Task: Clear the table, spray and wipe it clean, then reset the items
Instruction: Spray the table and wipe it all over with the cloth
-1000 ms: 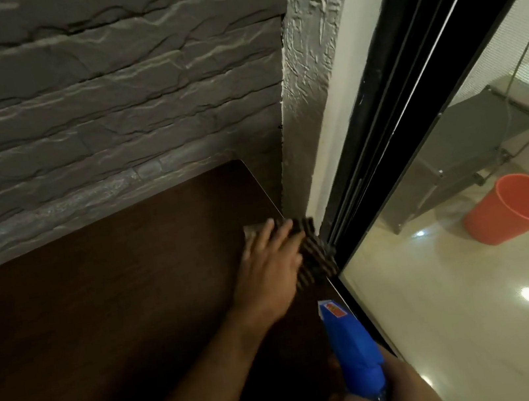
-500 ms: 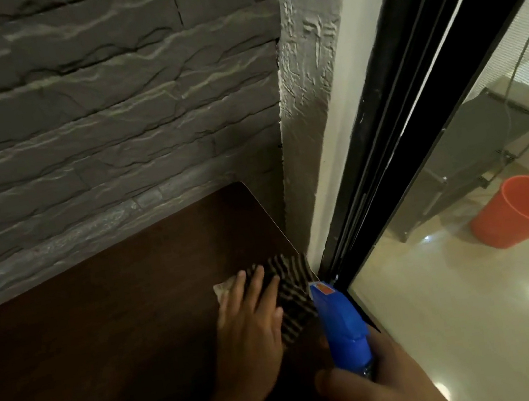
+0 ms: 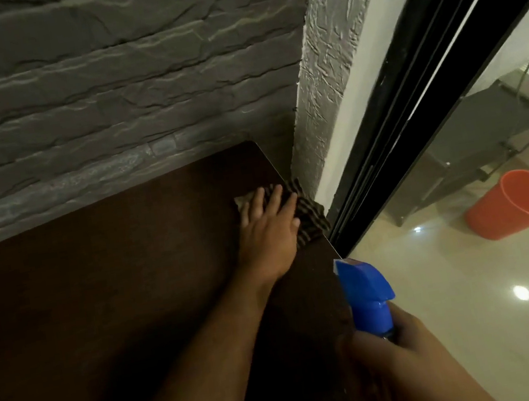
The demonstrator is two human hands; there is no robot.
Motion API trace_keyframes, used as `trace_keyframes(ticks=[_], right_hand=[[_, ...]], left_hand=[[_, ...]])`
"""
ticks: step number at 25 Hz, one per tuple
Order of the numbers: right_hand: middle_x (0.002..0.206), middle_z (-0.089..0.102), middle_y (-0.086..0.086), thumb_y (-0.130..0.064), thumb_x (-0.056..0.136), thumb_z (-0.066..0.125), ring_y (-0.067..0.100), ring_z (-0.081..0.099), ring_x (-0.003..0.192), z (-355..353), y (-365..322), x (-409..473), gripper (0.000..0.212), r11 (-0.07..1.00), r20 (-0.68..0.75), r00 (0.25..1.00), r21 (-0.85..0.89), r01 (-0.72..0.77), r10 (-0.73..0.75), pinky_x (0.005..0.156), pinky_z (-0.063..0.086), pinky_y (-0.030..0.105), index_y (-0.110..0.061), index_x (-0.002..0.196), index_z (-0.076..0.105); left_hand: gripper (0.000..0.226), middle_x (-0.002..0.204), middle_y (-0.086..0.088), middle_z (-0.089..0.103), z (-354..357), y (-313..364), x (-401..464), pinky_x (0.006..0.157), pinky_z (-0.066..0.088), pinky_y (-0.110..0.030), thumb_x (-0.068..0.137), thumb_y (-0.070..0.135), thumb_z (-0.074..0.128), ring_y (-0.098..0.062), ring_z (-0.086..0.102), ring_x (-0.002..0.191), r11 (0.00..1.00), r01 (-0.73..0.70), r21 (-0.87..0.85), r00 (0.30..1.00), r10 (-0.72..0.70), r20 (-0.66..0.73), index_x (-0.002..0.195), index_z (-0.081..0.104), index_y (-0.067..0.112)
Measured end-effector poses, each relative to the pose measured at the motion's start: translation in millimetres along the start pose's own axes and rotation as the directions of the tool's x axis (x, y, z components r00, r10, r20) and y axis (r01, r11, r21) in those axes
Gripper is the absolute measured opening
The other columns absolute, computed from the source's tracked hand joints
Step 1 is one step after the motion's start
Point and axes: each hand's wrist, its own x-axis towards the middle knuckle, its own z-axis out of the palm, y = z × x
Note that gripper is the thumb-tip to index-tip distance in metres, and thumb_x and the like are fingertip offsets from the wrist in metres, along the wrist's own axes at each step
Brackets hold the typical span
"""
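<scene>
Where the dark brown table meets its far right corner, a striped cloth is pressed flat against the tabletop by the left hand. The fingers of that hand are held straight and slightly spread, laid across the cloth with the palm down; nothing is pinched or curled round. A pale edge of the cloth is seen beyond the fingertips, and its dark striped part is bunched at the right side of the hand, right at the table's edge and just beside the black door frame.

A blue spray bottle is gripped by the right hand at the lower right, over the table's right edge, well apart from the cloth. Only the blue trigger head is shown, with its nozzle pointed away toward the far corner; the bottle's body is hidden inside the grip. The fingers of the right hand are curled round the neck below the head, though whether one rests on the trigger cannot be told.

A grey stone-textured wall is set along the far side of the table. Beyond the frame, an orange bucket is stood on a glossy pale floor.
</scene>
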Motion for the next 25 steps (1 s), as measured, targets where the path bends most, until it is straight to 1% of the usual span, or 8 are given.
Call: trace_keyframes(ticks=[4, 7, 9, 10, 13, 17, 21, 25], right_hand=[[0.072, 0.073, 0.013, -0.010, 0.065, 0.077, 0.033, 0.070, 0.075, -5.3, 16.7, -26.6, 0.029, 0.998, -0.110, 0.994, -0.064, 0.018, -0.025, 0.078, 0.055, 0.044, -0.026, 0.085, 0.064], [0.076, 0.074, 0.010, -0.001, 0.072, 0.074, 0.030, 0.070, 0.079, -20.5, 30.5, -50.9, 0.034, 0.991, -0.123, 0.991, -0.127, 0.031, -0.047, 0.077, 0.052, 0.039, -0.032, 0.080, 0.063], [0.079, 0.073, 0.013, -0.004, 0.071, 0.076, 0.027, 0.068, 0.075, -29.4, 40.6, -69.7, 0.032, 0.991, -0.098, 0.994, -0.126, 0.037, -0.050, 0.067, 0.050, 0.032, -0.031, 0.081, 0.061], [0.077, 0.072, 0.012, -0.012, 0.067, 0.078, 0.026, 0.067, 0.073, -33.2, 47.2, -79.2, 0.029, 0.991, -0.091, 0.995, -0.128, 0.039, -0.051, 0.064, 0.049, 0.031, -0.030, 0.083, 0.061], [0.061, 0.067, 0.005, -0.026, 0.046, 0.071, 0.020, 0.065, 0.058, -50.0, 75.9, -117.2, 0.046, 0.982, 0.004, 0.999, -0.181, 0.049, -0.049, 0.059, 0.047, 0.029, -0.022, 0.092, 0.065], [0.062, 0.066, 0.001, -0.019, 0.067, 0.073, 0.011, 0.064, 0.053, -61.6, 105.3, -155.6, 0.030, 0.962, 0.158, 0.985, -0.274, -0.018, 0.064, 0.055, 0.051, 0.021, -0.022, 0.094, 0.060], [0.070, 0.069, -0.005, -0.025, 0.065, 0.072, 0.005, 0.065, 0.061, -57.0, 138.5, -184.6, 0.027, 0.913, 0.194, 0.981, -0.401, 0.068, 0.012, 0.066, 0.053, 0.020, -0.034, 0.088, 0.062], [0.078, 0.067, 0.004, -0.018, 0.072, 0.072, 0.017, 0.063, 0.061, -61.1, 145.6, -195.1, 0.029, 0.946, 0.192, 0.981, -0.319, 0.058, 0.005, 0.070, 0.058, 0.035, -0.031, 0.092, 0.056]], left_hand=[[0.052, 0.159, 0.004, 0.022, 12.1, 26.8, -131.0, 0.118, 0.012, -0.047, 0.096, 0.042, 0.022, -0.025, 0.013, 0.148, 0.978, -0.208, 0.023, 0.978, 0.208, -0.007, 0.147, 0.028, 0.033], [0.049, 0.156, 0.006, 0.029, 12.9, 27.2, -184.1, 0.117, 0.022, -0.044, 0.095, 0.043, 0.029, -0.021, 0.021, 0.146, 0.967, -0.256, 0.022, 0.966, 0.254, 0.052, 0.144, 0.034, 0.034], [0.053, 0.158, 0.005, 0.023, 7.9, 0.6, -174.9, 0.119, 0.016, -0.040, 0.096, 0.043, 0.022, -0.019, 0.015, 0.147, 0.988, -0.129, 0.090, 0.991, 0.126, 0.032, 0.147, 0.033, 0.031], [0.055, 0.159, 0.002, 0.024, 4.0, -18.4, -161.7, 0.118, 0.015, -0.041, 0.097, 0.043, 0.018, -0.022, 0.014, 0.148, 0.993, 0.010, 0.121, 0.999, -0.005, -0.036, 0.148, 0.034, 0.029], [0.051, 0.161, -0.002, 0.017, -13.3, -43.9, -142.9, 0.118, 0.011, -0.046, 0.102, 0.041, 0.024, -0.027, 0.008, 0.149, 0.908, 0.420, 0.002, 0.906, -0.419, -0.055, 0.151, 0.026, 0.026], [0.052, 0.161, -0.003, 0.016, -3.0, -10.4, -193.1, 0.118, 0.009, -0.046, 0.103, 0.039, 0.027, -0.027, 0.006, 0.149, 0.896, 0.444, -0.028, 0.890, -0.444, -0.102, 0.152, 0.024, 0.024], [0.052, 0.162, -0.002, 0.013, 1.7, 1.3, -252.7, 0.119, 0.009, -0.046, 0.103, 0.041, 0.025, -0.027, 0.004, 0.149, 0.863, 0.506, 0.000, 0.860, -0.504, -0.080, 0.153, 0.021, 0.025], [0.053, 0.162, -0.002, 0.011, 6.6, 18.8, -288.6, 0.119, 0.010, -0.047, 0.103, 0.041, 0.026, -0.026, 0.002, 0.149, 0.842, 0.539, 0.004, 0.839, -0.537, -0.082, 0.153, 0.020, 0.025]])
